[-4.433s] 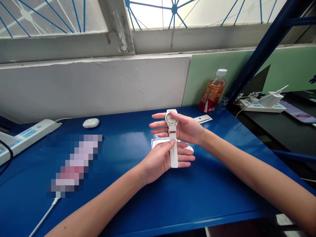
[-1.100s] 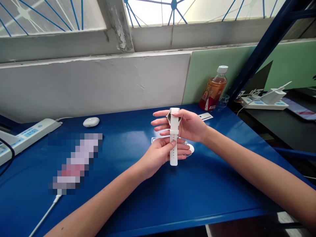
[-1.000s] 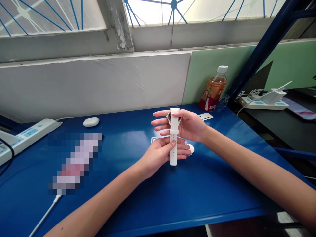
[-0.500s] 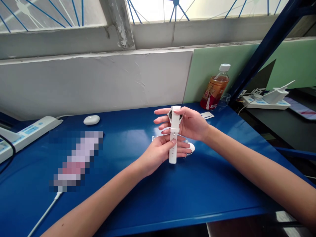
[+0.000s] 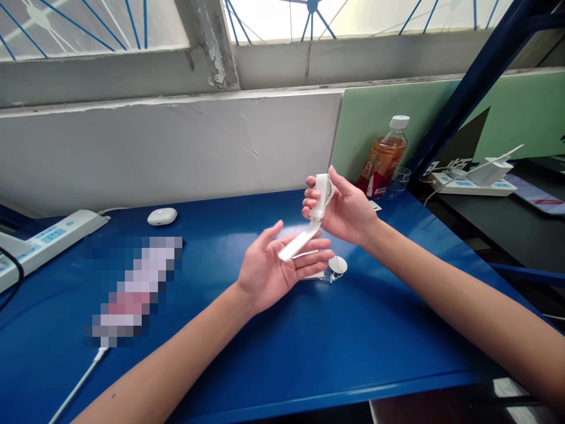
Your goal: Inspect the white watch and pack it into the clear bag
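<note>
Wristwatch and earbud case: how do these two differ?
The wristwatch is held up in the right hand, while the earbud case lies on the blue desk. The wristwatch is long and slim, its strap angled; the earbud case is compact and rounded. Both look white.

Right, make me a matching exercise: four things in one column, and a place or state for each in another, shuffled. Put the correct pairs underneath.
Things:
1. watch
2. bottle
3. left hand
4. small case

Places and states:
A. open, palm up
B. lying on the desk, to the left of both hands
C. held in the right hand
D. standing, topped with a white cap

Pairs: 1-C, 2-D, 3-A, 4-B
</note>
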{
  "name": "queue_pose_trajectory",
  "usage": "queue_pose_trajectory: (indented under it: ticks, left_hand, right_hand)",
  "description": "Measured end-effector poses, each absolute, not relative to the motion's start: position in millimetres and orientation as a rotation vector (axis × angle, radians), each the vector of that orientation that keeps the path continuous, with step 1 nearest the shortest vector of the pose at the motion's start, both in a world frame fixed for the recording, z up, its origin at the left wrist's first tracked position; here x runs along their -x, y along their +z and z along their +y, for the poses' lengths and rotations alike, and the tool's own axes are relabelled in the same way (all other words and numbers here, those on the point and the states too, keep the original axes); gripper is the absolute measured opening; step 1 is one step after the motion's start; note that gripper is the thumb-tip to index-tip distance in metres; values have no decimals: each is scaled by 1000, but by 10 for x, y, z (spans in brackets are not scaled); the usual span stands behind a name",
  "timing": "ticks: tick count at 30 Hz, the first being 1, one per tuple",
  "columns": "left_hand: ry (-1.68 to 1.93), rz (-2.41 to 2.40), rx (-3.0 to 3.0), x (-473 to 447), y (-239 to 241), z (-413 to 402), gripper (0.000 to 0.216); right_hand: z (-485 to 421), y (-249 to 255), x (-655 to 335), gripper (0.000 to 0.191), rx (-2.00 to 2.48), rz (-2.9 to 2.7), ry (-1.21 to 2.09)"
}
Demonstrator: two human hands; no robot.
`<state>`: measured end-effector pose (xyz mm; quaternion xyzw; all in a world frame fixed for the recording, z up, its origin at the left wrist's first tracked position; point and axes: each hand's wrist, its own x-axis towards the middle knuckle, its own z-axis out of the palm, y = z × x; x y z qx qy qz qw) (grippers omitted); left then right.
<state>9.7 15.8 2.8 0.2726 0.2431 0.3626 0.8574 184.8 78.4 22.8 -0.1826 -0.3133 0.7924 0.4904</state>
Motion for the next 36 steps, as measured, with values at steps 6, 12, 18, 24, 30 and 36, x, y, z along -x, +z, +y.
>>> queue_pose_trajectory:
  ticks: [6, 12, 18, 24, 30, 36]
  left_hand:
    - [861, 461, -509, -84, 99, 145, 54]
    - [913, 481, -643, -130, 62, 121, 28]
    - [874, 620, -924, -177, -27, 103, 33]
    - [796, 697, -1104, -192, -28, 59, 33]
    - [739, 531, -1081, -198, -16, 26, 31]
    - [690, 601, -1060, -221, -65, 34, 36]
  right_hand:
    - [837, 216, -1859, 37, 583, -727, 1707]
    - [744, 96, -1792, 42, 626, -1135, 1504]
    - [723, 72, -1772, 48, 665, -1247, 1395]
    - [655, 81, -1715, 45, 679, -1350, 1363]
    - [625, 122, -1701, 32, 627, -1335, 1636]
    - [585, 219, -1739, 44, 414, -1254, 2012]
